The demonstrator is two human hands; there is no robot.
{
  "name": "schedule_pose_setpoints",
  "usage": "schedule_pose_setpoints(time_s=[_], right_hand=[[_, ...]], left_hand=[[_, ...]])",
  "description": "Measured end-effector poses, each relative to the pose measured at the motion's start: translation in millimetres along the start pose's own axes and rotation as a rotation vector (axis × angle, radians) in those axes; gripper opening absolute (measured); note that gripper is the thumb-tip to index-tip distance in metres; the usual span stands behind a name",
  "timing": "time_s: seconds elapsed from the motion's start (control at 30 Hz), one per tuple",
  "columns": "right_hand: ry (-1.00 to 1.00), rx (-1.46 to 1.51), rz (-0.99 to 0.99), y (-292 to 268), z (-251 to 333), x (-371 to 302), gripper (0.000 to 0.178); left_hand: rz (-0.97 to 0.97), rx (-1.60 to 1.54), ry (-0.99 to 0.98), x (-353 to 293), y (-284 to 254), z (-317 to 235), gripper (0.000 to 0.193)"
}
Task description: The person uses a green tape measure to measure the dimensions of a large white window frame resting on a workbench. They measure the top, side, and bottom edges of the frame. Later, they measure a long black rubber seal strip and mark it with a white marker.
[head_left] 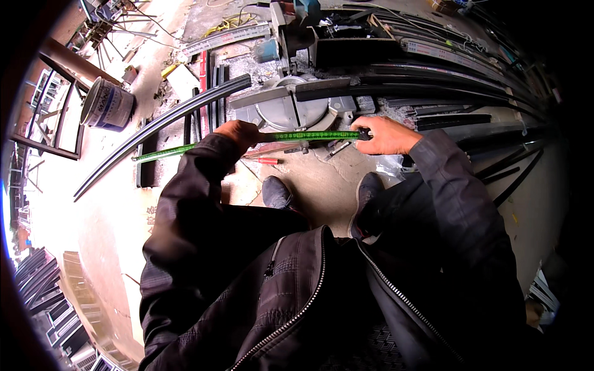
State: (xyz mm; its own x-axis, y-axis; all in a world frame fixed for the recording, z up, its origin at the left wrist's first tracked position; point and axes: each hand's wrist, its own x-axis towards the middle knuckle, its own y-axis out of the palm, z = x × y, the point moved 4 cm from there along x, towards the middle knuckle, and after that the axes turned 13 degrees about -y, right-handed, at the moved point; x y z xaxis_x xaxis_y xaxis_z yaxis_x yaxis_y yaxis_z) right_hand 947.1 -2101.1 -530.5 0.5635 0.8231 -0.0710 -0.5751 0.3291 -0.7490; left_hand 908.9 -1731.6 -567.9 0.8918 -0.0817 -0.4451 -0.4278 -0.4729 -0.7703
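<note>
A green tape measure (309, 136) is drawn out level in front of me, its marked face turned up between my hands. My left hand (239, 133) is closed around the blade, and a further length of green tape sticks out to the left past my sleeve. At the right end, my right hand (387, 135) grips the tape measure by a small dark part, mostly covered by the fingers. Just beyond the tape sits a mitre saw (294, 110) with a round grey base. A long dark metal profile (179, 114) slants from the saw toward the left.
Long black profiles (433, 83) lie stacked to the right of the saw. A white bucket (108, 105) stands at left, near a dark frame (59, 133). On the floor by my shoes lies a red-handled tool (267, 161). More profiles are piled at lower left.
</note>
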Motion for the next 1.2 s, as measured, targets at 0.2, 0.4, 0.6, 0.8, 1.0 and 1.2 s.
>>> schedule_pose_setpoints(time_s=[0.2, 0.4, 0.6, 0.8, 1.0, 1.2], right_hand=[[0.11, -0.013, 0.041, -8, 8, -2, 0.054], [0.056, 0.027, 0.026, -8, 0, 5, 0.047], [-0.03, -0.028, -0.015, -7, -20, 6, 0.05], [0.02, 0.01, 0.054, -13, -3, 13, 0.047], [-0.012, 0.002, 0.031, -13, -1, 20, 0.046], [-0.038, 0.025, 0.089, 15, -18, 44, 0.044]], left_hand=[[-0.048, 0.069, 0.08, -7, -5, -14, 0.022], [0.055, 0.127, -0.096, 0, -1, 8, 0.01], [0.038, 0.099, -0.022, -1, 3, -8, 0.027], [0.077, 0.459, 0.009, -7, 3, 2, 0.024], [0.031, 0.186, -0.066, -37, -13, -6, 0.017], [-0.116, 0.072, -0.174, -41, -14, 17, 0.03]])
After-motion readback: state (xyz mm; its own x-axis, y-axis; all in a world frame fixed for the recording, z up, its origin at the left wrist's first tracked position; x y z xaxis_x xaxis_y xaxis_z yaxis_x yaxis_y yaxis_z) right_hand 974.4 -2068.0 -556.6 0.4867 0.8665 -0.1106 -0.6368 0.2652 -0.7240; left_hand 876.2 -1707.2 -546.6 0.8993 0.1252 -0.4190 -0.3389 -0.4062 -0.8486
